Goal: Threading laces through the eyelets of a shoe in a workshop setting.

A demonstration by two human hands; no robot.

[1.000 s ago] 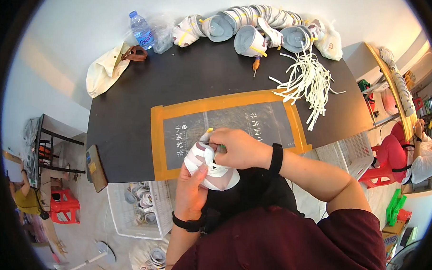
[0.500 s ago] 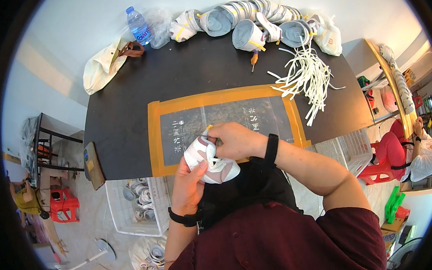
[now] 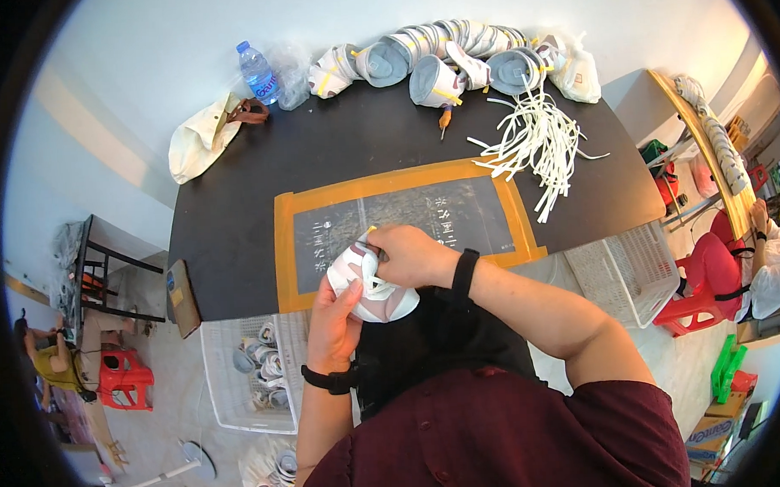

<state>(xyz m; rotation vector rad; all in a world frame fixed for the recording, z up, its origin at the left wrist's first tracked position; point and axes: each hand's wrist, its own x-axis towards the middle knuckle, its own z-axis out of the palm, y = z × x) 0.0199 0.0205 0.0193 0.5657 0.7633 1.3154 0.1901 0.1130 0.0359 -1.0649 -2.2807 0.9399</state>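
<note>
A small white shoe upper with mauve patches, a grey lining and white lacing is held above the table's front edge. My left hand is closed round its lower left side, thumb on top. My right hand is bent over the upper's opening, fingers pinched together at the lacing. What those fingertips hold is hidden by the hand. A bit of yellow shows beside them. Beyond my hands lies a bundle of white laces. Left of it is a small awl-like tool with an orange handle.
Nested shoe uppers line the dark table's back. A water bottle, cloth bag and phone are at the left. Orange tape frames a clear sheet. White crates stand below; people sit at both sides.
The view has shifted slightly. The shoe upper has turned a little in my hands and sits nearer my left wrist. My right hand stays at its opening.
</note>
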